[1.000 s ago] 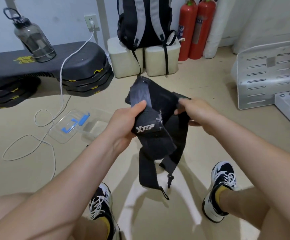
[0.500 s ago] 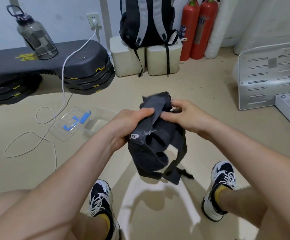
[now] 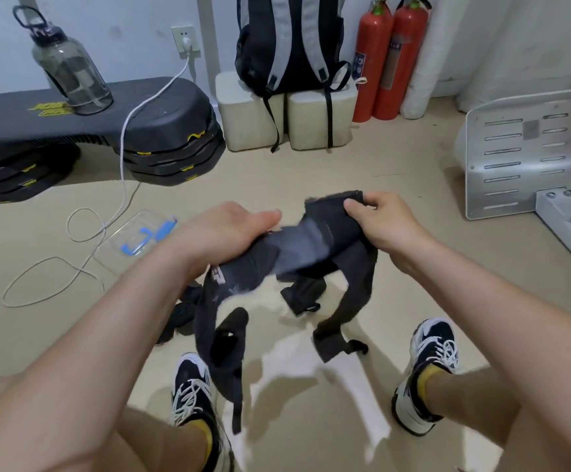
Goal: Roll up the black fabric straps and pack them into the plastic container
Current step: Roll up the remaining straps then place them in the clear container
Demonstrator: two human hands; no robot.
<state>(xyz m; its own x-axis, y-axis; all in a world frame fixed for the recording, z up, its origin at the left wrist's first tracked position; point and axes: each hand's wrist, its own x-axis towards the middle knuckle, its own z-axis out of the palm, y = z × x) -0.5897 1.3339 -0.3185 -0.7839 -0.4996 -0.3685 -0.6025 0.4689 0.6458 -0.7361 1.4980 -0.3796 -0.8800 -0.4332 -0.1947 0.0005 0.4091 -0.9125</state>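
A black fabric strap [image 3: 297, 248] with a grey patch and white lettering stretches in the air between my hands above the floor. My right hand [image 3: 384, 223] pinches its upper end. My left hand [image 3: 224, 233] grips the strap near the lettering, fingers mostly hidden under the cloth. Loose ends with loops hang down between my shoes. Another dark strap [image 3: 183, 311] lies on the floor behind my left forearm. The clear plastic container [image 3: 131, 233] with blue clips sits on the floor to the left, partly hidden by my left arm.
A white cable [image 3: 83, 233] loops over the floor beside the container. A black step platform [image 3: 107, 117] carries a water bottle [image 3: 68, 68] at the left. A backpack [image 3: 291, 46], two fire extinguishers [image 3: 393, 59] and a metal panel [image 3: 529, 148] stand beyond.
My hands have moved apart and pulled the bunched strap out sideways. The right hand now holds its end farther right, and the hanging ends have swung lower.
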